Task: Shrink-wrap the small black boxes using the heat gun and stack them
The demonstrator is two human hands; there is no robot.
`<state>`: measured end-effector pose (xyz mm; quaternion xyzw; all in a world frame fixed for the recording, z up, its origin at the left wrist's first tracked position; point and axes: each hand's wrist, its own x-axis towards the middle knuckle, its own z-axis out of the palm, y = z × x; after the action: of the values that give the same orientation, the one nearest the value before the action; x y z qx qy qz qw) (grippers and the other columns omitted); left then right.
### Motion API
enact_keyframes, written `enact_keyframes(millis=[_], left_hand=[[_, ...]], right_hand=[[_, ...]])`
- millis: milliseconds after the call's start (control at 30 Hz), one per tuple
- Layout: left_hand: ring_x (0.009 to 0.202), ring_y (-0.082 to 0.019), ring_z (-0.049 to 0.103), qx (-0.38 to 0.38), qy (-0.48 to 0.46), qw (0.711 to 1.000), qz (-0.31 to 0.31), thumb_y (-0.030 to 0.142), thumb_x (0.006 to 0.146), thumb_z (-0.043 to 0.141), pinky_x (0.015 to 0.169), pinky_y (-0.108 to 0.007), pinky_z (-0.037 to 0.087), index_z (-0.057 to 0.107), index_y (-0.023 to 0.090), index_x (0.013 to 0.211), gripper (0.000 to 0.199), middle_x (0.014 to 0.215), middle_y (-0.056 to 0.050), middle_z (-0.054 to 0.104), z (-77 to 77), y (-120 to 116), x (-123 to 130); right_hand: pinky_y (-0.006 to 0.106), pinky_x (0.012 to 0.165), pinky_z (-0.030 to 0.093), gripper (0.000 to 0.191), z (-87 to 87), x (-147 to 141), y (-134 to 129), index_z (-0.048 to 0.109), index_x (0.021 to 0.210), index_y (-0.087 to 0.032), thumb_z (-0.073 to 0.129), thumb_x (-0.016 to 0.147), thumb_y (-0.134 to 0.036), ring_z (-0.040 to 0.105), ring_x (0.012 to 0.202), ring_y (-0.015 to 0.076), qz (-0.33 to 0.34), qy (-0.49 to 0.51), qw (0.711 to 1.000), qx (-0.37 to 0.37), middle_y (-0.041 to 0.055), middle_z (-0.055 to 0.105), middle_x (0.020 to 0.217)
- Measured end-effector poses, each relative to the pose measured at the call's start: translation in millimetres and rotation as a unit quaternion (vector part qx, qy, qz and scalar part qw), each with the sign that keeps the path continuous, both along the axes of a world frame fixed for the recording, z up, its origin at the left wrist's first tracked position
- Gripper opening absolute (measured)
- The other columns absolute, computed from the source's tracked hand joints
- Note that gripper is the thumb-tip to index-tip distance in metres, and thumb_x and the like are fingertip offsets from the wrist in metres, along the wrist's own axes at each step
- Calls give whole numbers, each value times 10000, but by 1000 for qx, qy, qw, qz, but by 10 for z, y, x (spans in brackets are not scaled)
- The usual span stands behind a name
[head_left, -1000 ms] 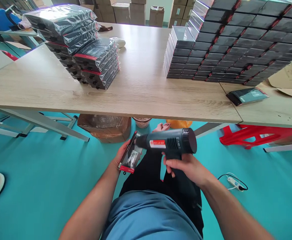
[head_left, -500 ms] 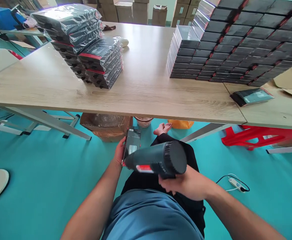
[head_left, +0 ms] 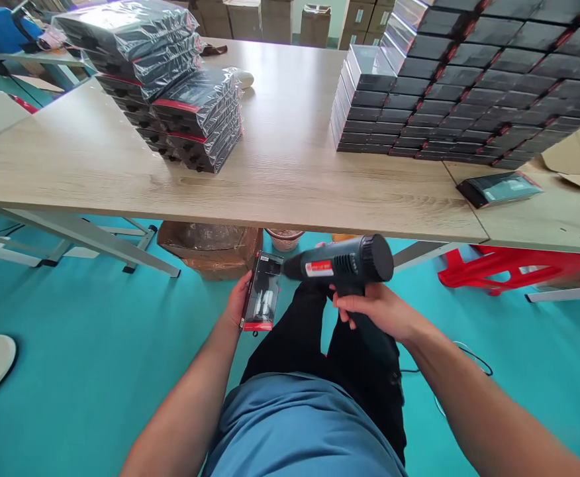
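Observation:
My left hand (head_left: pixel 238 301) grips the left side of a flat black box (head_left: pixel 262 291) with a red lower edge and a glossy face. My right hand (head_left: pixel 369 310) is closed around the handle of a dark heat gun (head_left: pixel 342 260) with a red-and-white label. Its nozzle points left, close to the box's upper right edge; whether they touch I cannot tell. Both are held over my lap, in front of the table edge. On the table stand a stack of film-wrapped black boxes (head_left: pixel 198 126) and a tall block of black boxes (head_left: pixel 419 106).
The wooden table (head_left: pixel 290 192) spans the view. A single box (head_left: pixel 501 189) lies at its right. Below are an open carton (head_left: pixel 210 255) with clear plastic inside, a small bin (head_left: pixel 284 240) and a red plastic stool (head_left: pixel 508 268). A cord runs along the floor at right.
The heat gun has moved up and right, from the box's lower part to its upper right edge. More of the box face now shows. My left hand has stayed nearly still.

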<state>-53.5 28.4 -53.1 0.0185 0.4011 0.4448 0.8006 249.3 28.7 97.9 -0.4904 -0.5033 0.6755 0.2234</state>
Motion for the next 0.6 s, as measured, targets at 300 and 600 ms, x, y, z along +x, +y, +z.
enact_keyframes(millis=[300,600], left_hand=[[925,-333,758,21,-12,997,67,587,936,534,802,-443,617,691,71,1236,617,1041,-196,770,-10,16,-26],[980,-333,749,88,-12,984,156,600,917,562,861,-451,610,706,102,1225,603,1089,-172,772,-21,56,38]], right_hand=[[331,633,531,191,-119,10,-475,695,849,-200,718,833,-389,615,713,201,12,-22,999,-43,37,658,772],[308,622,516,252,-123,-224,-753,686,845,-185,749,796,-424,584,700,179,-36,35,995,-90,38,641,809]])
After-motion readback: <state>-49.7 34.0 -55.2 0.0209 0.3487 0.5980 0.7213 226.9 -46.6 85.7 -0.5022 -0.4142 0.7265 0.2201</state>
